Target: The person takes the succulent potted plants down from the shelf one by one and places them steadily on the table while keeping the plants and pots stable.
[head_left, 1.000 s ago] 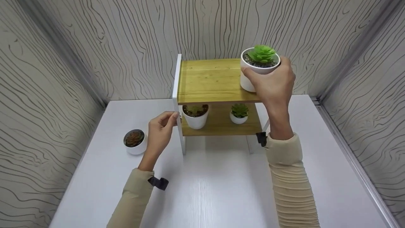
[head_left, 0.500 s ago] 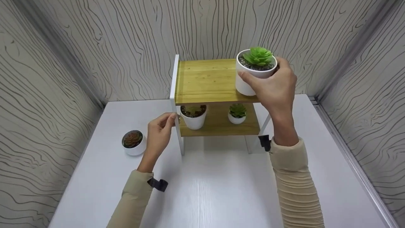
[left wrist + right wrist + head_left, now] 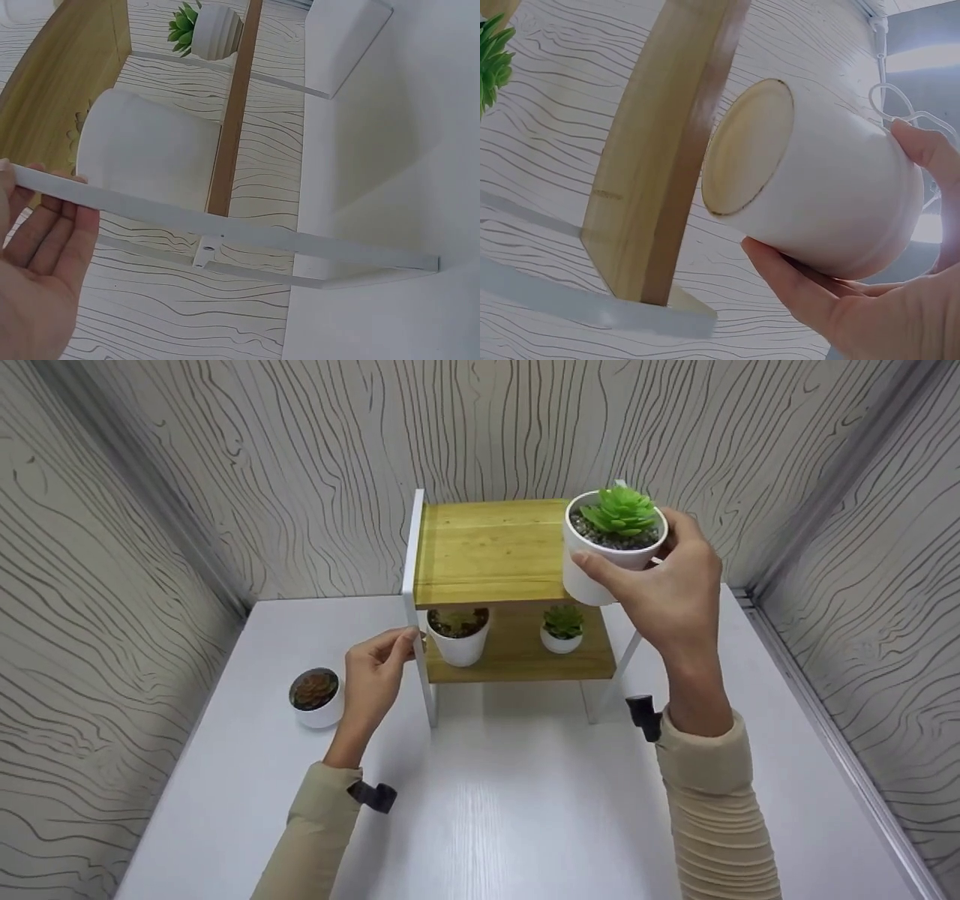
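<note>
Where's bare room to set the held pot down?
Free: the upper shelf, between left frame and held pot, right end partly hidden; the table, between rack and both sleeves. Crowded: the lower shelf, a large pot left, a small pot right, one gap between.

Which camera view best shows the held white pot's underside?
The right wrist view: the underside of the white pot faces that camera, uncovered by the right hand. The head view looks down on the pot, hiding its underside; the left wrist view doesn't clearly show it.
</note>
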{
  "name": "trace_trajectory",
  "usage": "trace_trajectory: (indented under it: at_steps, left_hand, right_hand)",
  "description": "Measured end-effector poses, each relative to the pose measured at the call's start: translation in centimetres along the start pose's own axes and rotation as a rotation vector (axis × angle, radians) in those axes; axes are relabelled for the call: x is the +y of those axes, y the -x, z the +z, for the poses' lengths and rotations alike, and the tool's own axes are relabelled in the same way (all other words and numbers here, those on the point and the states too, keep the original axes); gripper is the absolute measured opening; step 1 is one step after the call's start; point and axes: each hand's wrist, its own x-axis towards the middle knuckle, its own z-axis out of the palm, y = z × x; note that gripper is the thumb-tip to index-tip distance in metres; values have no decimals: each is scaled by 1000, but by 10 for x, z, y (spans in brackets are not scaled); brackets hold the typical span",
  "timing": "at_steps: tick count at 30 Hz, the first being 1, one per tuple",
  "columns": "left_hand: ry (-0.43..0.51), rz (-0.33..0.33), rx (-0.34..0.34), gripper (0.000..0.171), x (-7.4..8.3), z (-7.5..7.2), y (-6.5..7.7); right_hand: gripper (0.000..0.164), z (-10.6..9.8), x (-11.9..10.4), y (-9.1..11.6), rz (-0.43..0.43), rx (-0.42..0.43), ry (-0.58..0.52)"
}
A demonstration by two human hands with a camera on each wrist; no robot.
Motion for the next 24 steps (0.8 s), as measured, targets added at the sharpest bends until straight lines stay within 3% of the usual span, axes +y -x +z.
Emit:
trace_trajectory:
  at_steps: [13,24]
  left_hand:
    - [-19,36,22,22,-1,2,-1]
    - [-34,46,27,22,-1,2,0]
  right_hand:
    - [81,-17,2,21,-33,-28,-92]
    - [80,-27,11,32,-60,-36,-99]
